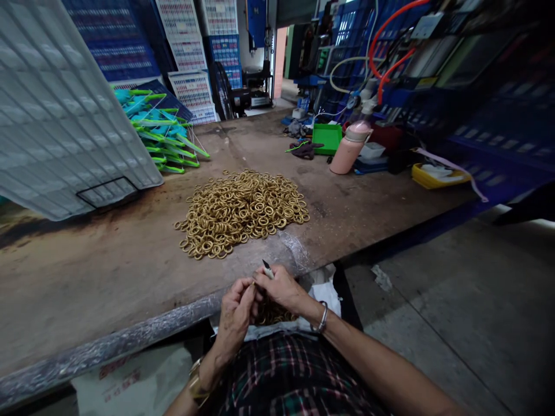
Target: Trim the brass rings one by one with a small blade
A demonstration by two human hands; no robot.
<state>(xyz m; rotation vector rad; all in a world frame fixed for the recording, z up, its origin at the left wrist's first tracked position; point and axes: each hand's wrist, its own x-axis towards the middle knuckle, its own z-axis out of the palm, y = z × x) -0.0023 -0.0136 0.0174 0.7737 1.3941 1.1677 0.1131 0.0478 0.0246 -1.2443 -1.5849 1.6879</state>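
Observation:
At the table's near edge my two hands meet, fingertips together. My right hand (281, 289) is closed around a small knife (267, 270), its dark pointed blade sticking up past the fingers. My left hand (237, 309) pinches a small gold ring (254, 284), of which only a sliver shows between the fingertips. Below the hands, more rings (275, 314) lie in a white bag (327, 293) on the lap, partly covered by the fingers. Beyond the hands a wide pile of gold rings (247, 211) is heaped on the brown table (173, 277).
A large whitish crate (73, 115) stands tilted at left, beside bright green and teal plastic pieces (167, 130). A pink bottle (348, 151), a green tray (327, 138), a dark glove (303, 150) and a yellow tray (437, 175) sit at the back right. Stacked crates (186, 34) stand behind.

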